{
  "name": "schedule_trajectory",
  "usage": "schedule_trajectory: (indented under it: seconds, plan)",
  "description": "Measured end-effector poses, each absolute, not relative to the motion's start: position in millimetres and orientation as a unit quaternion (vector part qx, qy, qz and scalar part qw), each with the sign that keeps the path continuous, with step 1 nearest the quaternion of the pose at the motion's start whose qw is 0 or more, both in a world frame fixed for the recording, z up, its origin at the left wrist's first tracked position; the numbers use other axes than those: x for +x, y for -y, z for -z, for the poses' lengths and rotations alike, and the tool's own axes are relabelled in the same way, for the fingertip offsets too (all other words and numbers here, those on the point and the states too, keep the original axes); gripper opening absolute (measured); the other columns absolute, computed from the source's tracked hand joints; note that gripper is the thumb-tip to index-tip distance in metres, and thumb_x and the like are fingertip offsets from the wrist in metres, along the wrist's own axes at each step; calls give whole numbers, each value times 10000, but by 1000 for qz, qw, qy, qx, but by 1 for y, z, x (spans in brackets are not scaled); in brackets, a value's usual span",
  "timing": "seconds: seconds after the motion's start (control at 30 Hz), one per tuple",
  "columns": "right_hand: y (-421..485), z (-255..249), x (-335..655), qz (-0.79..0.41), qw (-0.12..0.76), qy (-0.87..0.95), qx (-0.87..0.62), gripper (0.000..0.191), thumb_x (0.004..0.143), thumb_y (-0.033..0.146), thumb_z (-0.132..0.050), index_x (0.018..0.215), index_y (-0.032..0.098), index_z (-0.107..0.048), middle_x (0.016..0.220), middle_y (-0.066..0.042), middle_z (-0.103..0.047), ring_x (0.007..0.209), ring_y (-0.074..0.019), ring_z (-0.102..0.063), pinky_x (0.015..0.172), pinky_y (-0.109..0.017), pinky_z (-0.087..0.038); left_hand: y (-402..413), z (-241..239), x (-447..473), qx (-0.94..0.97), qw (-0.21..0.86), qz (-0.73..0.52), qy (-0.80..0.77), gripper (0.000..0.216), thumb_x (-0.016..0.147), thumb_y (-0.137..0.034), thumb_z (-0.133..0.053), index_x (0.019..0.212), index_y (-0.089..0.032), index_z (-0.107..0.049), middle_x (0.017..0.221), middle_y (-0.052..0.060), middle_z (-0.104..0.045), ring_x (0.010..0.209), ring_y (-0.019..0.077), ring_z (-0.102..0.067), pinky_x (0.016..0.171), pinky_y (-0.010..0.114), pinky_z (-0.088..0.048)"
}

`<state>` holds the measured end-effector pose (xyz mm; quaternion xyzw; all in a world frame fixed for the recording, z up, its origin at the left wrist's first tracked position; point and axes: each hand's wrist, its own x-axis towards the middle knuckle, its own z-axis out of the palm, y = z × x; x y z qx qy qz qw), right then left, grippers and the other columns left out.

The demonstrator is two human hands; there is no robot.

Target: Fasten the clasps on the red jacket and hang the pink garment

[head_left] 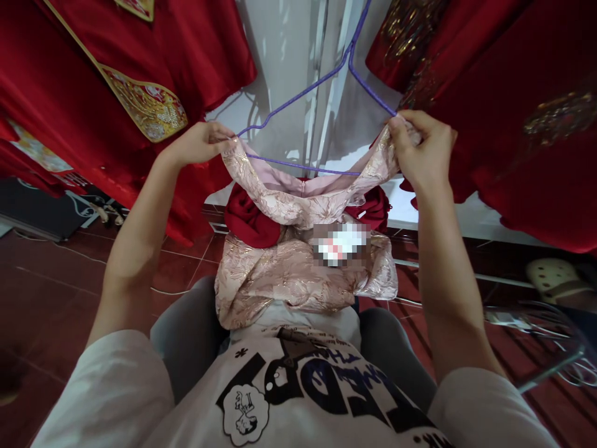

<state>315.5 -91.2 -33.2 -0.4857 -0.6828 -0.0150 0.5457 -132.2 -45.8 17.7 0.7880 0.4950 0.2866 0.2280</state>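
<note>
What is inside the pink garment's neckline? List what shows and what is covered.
Inside the pink brocade garment, held by the left hand and right hand, shows the purple wire hanger and dark red lining. The hanger's ends are covered by fabric.

Two bare hands, left [198, 142] and right [422, 149], at one purple wire hanger [303, 93] and one pink-and-gold brocade garment [298, 267]. Approx. three red satin garments w/ gold embroidery hang: two far left [116, 74], one far right [513, 124]. One cream perforated clog [557, 280], near right.
</note>
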Motion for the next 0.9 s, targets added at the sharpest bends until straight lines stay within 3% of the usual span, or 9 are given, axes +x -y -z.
schedule_trajectory:
  seconds: [0.13, 0.27, 0.37, 0.53, 0.6, 0.67, 0.77, 0.9]
  plan:
    - [90, 34, 316, 20, 557, 680, -475, 295, 958, 388, -578, 990, 162, -764, 895, -61, -761, 829, -187, -694, 799, -314, -520, 50, -18, -142, 803, 136, -292, -501, 777, 642, -890, -685, 901, -158, -721, 817, 41, -757, 763, 152, -565, 971, 588, -561]
    - [89, 34, 318, 28, 556, 682, -474, 312, 951, 404, -583, 984, 163, -779, 865, -50, -756, 796, -174, -682, 762, -295, -508, 43, -18, -125, 783, 65, -341, -516, 770, 611, -934, -660, 851, -206, -729, 794, 30, -755, 758, 168, -574, 950, 517, -573]
    - [90, 35, 317, 31, 553, 691, -465, 335, 952, 408, -569, 1005, 153, -779, 868, -48, -750, 780, -167, -676, 755, -294, -508, 36, -18, -96, 765, 73, -421, -482, 619, 640, -848, -719, 785, -246, -721, 835, 35, -768, 758, 183, -616, 890, 450, -571]
    - [89, 38, 314, 14, 556, 680, -478, 339, 961, 407, -556, 1011, 145, -766, 896, -70, -754, 834, -184, -696, 790, -306, -518, 34, -22, -42, 784, 62, -467, -404, 239, 770, -481, -711, 705, -259, -652, 782, 28, -744, 727, 169, -640, 773, 356, -529]
    - [85, 40, 312, -2, 560, 674, -482, 322, 964, 394, -550, 1001, 151, -758, 910, -73, -752, 846, -185, -691, 795, -310, -518, 34, -21, -36, 778, 86, -471, -407, 277, 778, -521, -706, 694, -275, -608, 750, 17, -719, 709, 163, -620, 749, 354, -523]
    - [80, 43, 311, -23, 564, 674, -477, 307, 961, 383, -550, 985, 155, -754, 901, -72, -746, 832, -181, -677, 780, -306, -514, 31, -18, -43, 764, 122, -459, -436, 415, 789, -688, -673, 681, -301, -573, 719, -7, -702, 707, 163, -591, 769, 368, -536]
    - [74, 47, 309, -43, 576, 669, -467, 301, 955, 379, -553, 969, 153, -751, 891, -79, -740, 821, -178, -660, 771, -299, -504, 25, -5, -69, 713, 166, -455, -507, 617, 835, -855, -493, 689, -263, -584, 702, 6, -703, 737, 176, -617, 802, 404, -569]
    - [74, 47, 309, -48, 575, 665, -474, 287, 951, 389, -563, 963, 165, -742, 903, -76, -741, 813, -174, -650, 772, -297, -495, 21, 32, -107, 663, 267, -403, -572, 616, 1007, -657, -331, 842, -150, -639, 861, 118, -744, 852, 225, -717, 856, 432, -597]
